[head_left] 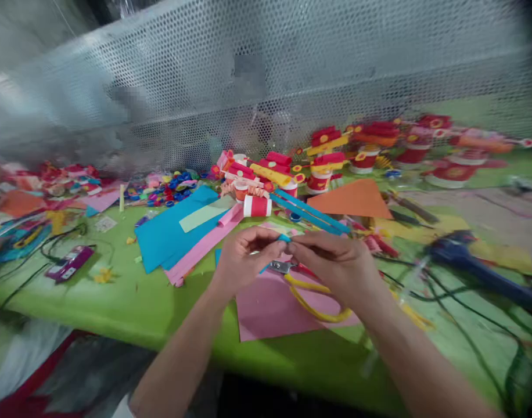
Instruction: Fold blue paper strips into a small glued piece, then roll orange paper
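Both my hands meet above the middle of the table, pinching a small blue strip (284,238) that looks like paper or foam. My left hand (244,258) grips it from the left with thumb and fingertips. From the other side my right hand (340,264) pinches the same strip, fingertips nearly touching the left ones. Below the hands lie scissors with yellow and red handles (312,312), partly hidden by my right hand. They rest on a pink sheet (266,307). Just beyond stands a red-and-white paper cup (258,206) on its side.
Blue sheets (174,226) lie left of centre, an orange sheet (348,200) at the back right. Several decorated cups (320,174) line the back before a perforated metal panel (292,69). A blue glue gun (479,267) and cables lie right; a purple device (69,264) lies left.
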Demonstrator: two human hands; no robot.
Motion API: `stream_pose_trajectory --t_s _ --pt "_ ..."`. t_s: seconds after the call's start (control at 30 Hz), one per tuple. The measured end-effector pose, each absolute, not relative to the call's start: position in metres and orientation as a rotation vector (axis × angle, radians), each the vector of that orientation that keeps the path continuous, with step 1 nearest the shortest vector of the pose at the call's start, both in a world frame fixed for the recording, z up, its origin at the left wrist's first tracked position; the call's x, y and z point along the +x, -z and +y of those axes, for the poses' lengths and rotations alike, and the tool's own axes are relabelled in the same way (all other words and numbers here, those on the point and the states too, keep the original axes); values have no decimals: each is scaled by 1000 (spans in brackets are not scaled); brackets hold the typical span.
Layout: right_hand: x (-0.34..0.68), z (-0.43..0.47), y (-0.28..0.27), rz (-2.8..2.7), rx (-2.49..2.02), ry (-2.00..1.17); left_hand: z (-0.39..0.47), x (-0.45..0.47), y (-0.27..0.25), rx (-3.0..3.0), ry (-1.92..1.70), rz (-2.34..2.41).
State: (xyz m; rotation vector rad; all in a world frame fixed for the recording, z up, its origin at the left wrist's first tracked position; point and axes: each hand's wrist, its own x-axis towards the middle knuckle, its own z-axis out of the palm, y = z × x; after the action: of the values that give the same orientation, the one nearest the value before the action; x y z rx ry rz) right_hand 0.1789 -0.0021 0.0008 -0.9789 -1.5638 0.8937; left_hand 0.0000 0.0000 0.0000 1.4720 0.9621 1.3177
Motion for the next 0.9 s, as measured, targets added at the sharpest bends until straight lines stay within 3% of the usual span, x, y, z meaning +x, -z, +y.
stream_pose_trajectory --t_s 0.47,0.73,0.9 --pt "182 1 -6 -1662 -969 -980 -4 -4 -4 1470 -1262 943" --pt "184 -2 -8 -1779 -1071 -764 1 -2 0 1364 -1228 923" --pt "186 -2 -12 -1710 -1128 -895 3 -7 3 1250 -1152 907"
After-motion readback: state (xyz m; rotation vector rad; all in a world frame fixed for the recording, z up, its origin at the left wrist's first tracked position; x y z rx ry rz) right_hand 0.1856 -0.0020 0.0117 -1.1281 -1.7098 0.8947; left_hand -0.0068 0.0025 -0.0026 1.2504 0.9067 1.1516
